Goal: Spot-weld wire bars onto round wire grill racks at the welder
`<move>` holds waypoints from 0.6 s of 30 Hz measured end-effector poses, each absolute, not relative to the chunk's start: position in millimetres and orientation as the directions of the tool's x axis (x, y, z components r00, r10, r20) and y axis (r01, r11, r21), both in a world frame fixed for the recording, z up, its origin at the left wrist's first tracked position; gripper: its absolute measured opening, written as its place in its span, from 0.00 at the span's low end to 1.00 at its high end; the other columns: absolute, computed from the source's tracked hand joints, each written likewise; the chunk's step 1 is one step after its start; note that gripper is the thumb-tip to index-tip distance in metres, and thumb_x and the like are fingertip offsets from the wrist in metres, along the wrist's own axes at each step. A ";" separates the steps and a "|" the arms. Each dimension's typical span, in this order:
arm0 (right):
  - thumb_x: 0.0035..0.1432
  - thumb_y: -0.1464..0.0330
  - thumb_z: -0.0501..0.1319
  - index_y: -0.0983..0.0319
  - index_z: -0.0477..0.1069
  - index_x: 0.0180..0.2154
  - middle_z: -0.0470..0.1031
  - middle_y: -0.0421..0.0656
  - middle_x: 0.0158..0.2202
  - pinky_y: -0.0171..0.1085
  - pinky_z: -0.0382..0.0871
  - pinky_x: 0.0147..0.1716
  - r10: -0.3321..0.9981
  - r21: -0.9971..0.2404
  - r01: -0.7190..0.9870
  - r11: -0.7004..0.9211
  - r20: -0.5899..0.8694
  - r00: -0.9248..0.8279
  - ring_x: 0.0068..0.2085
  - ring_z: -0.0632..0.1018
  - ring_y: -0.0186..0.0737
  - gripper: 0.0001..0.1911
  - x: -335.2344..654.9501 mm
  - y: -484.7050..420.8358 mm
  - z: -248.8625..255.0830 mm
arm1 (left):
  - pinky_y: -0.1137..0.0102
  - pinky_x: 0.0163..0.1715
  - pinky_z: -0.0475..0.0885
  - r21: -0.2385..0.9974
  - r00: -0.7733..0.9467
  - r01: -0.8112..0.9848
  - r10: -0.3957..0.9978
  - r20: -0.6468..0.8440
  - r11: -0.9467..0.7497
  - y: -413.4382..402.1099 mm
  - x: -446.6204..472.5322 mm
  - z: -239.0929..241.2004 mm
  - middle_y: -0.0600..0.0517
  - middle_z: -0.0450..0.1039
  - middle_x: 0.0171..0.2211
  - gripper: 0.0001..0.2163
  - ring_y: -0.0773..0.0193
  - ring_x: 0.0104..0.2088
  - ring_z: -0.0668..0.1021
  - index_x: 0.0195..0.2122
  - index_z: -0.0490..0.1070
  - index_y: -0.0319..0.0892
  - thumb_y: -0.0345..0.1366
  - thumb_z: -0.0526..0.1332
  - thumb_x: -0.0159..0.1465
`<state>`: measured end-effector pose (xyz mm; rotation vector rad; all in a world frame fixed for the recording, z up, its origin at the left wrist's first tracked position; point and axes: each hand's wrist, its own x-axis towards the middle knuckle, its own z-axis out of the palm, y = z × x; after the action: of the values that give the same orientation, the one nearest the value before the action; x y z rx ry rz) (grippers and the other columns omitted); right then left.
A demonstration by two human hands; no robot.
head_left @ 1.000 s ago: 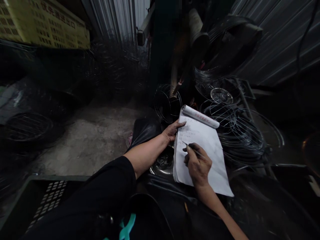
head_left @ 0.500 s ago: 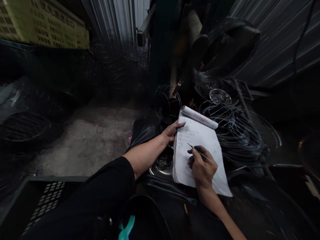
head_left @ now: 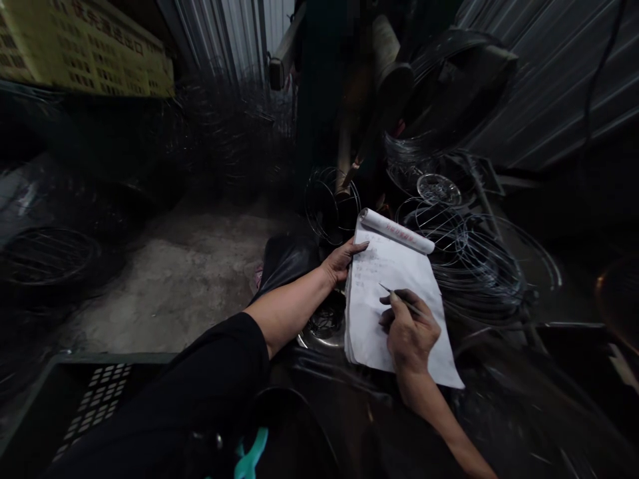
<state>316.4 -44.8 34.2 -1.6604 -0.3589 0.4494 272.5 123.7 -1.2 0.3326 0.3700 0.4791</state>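
A white notepad (head_left: 374, 313) lies tilted in front of me, its top pages rolled back into a tube with red print. Several short lines of handwriting show on the upper left of its page. My left hand (head_left: 343, 261) grips the pad's upper left edge, thumb on top and the other fingers beneath. Over the lower right of the page, my right hand (head_left: 413, 329) is closed around a thin, dark pen (head_left: 407, 305). The pen's tip points up and left, close to the paper; whether it touches I cannot tell.
Coils of metal wire (head_left: 469, 266) lie right of the pad, with a small shiny dish (head_left: 439, 191) behind them. A metal bowl (head_left: 324, 340) sits under my left forearm. A dark green crate (head_left: 94, 406) is at lower left, a yellow crate (head_left: 110, 56) at upper left.
My right hand and the pen have shifted slightly right across the page. My left hand still holds the notepad in nearly the same place.
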 end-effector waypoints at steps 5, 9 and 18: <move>0.47 0.57 0.69 0.63 0.74 0.37 0.74 0.39 0.24 0.32 0.61 0.16 0.469 -0.990 -0.031 -0.135 -0.091 0.878 0.17 0.67 0.30 0.19 316.8 -44.9 35.8 | 0.55 0.49 0.75 0.396 0.816 -0.387 0.509 -0.273 0.833 124.2 273.1 -0.2 0.48 0.79 0.33 0.14 0.55 0.32 0.82 0.43 0.72 0.41 0.26 0.64 0.55; 0.48 0.59 0.69 0.63 0.74 0.36 0.74 0.38 0.24 0.31 0.60 0.16 0.463 -0.989 -0.034 -0.145 -0.098 0.881 0.17 0.67 0.30 0.17 316.2 -44.9 39.2 | 0.55 0.48 0.75 0.404 0.815 -0.382 0.509 -0.278 0.831 124.9 273.2 0.5 0.48 0.79 0.33 0.13 0.56 0.31 0.82 0.43 0.72 0.41 0.26 0.63 0.56; 0.49 0.60 0.68 0.63 0.72 0.36 0.76 0.39 0.25 0.30 0.57 0.13 0.477 -0.993 -0.049 -0.111 -0.097 0.874 0.15 0.68 0.30 0.15 316.8 -46.2 44.7 | 0.56 0.43 0.77 0.415 0.841 -0.366 0.487 -0.237 0.833 126.2 272.8 -8.1 0.47 0.79 0.34 0.16 0.54 0.32 0.82 0.46 0.71 0.42 0.28 0.65 0.56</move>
<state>316.8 -46.2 44.7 -1.6296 -0.3387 0.4600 272.8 126.2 -8.1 0.3661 0.3439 0.4615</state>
